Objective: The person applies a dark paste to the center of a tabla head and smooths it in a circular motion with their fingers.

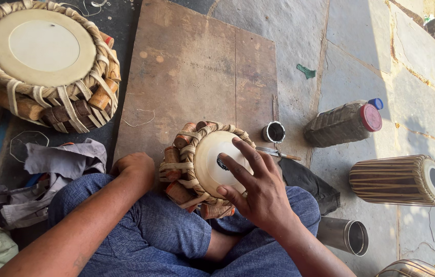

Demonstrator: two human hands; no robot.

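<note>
Down between the person's crossed legs sits a small drum (204, 164), tilted so that its pale skin faces up and toward the right hand. It leans against the knees at the near edge of a brown board (197, 66) laid on the floor. Wooden pegs and pale straps ring its side.

Right hand (256, 187) lies flat on the skin, palm down, fingers (243, 154) spread apart and pointing up-left. The fingertips reach past a small black patch (222, 163) on the skin, which shows between two fingers. The hand grips nothing; it rests open on the drum. Its forearm comes in from the lower right, across the right knee.

Left hand (134, 166) is curled loosely, knuckles up, just beside the drum's left side and touching the board's edge. Whether it holds anything I cannot tell, since the fingers are tucked under. Its forearm runs from the lower left, over the left knee.

A bigger drum (43, 56) of the same build stands at the top left, well apart. Grey rags (58, 161) lie by the left knee. Just right of the small drum are a little round tin (274, 132) and a thin knife (278, 153). Farther right lie a ribbed bottle (343, 123) with a red cap, a barrel drum (399, 179) on its side, and a steel cup (345, 235) near the right knee.
</note>
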